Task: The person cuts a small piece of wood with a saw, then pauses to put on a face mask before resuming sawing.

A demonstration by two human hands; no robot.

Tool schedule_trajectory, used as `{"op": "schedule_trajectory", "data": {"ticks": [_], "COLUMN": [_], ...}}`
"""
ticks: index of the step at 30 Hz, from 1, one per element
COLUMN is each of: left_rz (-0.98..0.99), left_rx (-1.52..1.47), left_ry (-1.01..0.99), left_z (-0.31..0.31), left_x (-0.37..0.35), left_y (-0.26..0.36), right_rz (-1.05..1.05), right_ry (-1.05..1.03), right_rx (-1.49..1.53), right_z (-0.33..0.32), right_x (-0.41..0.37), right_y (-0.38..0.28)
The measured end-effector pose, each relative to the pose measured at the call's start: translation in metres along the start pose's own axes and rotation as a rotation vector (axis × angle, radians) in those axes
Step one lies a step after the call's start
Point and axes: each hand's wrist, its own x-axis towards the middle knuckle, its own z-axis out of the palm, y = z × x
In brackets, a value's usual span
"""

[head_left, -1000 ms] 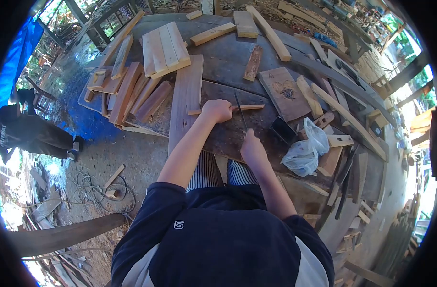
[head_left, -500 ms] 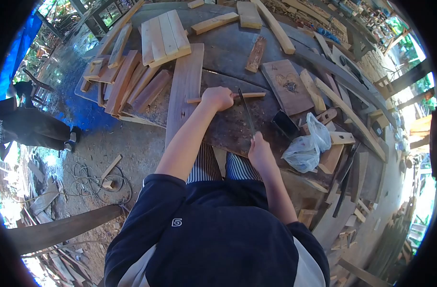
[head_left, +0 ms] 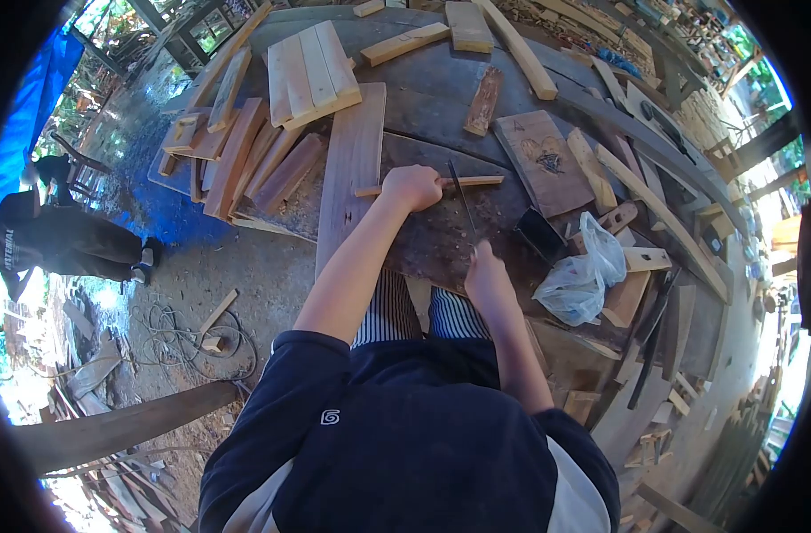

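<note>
My left hand (head_left: 412, 187) is closed round a thin wooden stick (head_left: 478, 181), which lies crosswise at the middle of the dark worktable (head_left: 423, 244). The stick's left end reaches over a long flat board (head_left: 352, 160). In my right hand (head_left: 489, 274) is a narrow dark tool (head_left: 463, 202), gripped at its near end. The tool slants up and left, and its far part crosses the stick just right of my left hand. Whether it is a file or a blade I cannot tell.
Right of my hands are a black box-like object (head_left: 540, 234), a clear plastic bag (head_left: 583, 275) and a brown wooden block (head_left: 545, 163). Wood pieces (head_left: 237, 160) and a joined panel (head_left: 312, 75) lie left. Another person (head_left: 63, 235) stands at far left.
The view has shifted slightly, so the table and its objects appear a little farther right. Both hands keep their holds; the tool's angle across the stick has changed slightly.
</note>
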Motion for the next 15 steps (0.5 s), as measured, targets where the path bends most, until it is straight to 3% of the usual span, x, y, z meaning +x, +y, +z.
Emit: {"op": "schedule_trajectory", "data": {"ticks": [4, 11, 15], "left_rz": [0.016, 0.017, 0.003], "left_rx": [0.001, 0.007, -0.001], "left_ry": [-0.002, 0.004, 0.0], "left_z": [0.001, 0.004, 0.001], "left_x": [0.0, 0.003, 0.002], "left_y": [-0.001, -0.002, -0.001], "right_rz": [-0.002, -0.118, -0.091], "right_ry": [-0.019, 0.095, 0.083], "right_rx": [0.018, -0.032, -0.049], "right_z": [-0.002, 0.006, 0.007], "right_x": [-0.007, 0.075, 0.047], "right_y": [-0.002, -0.023, -0.017]}}
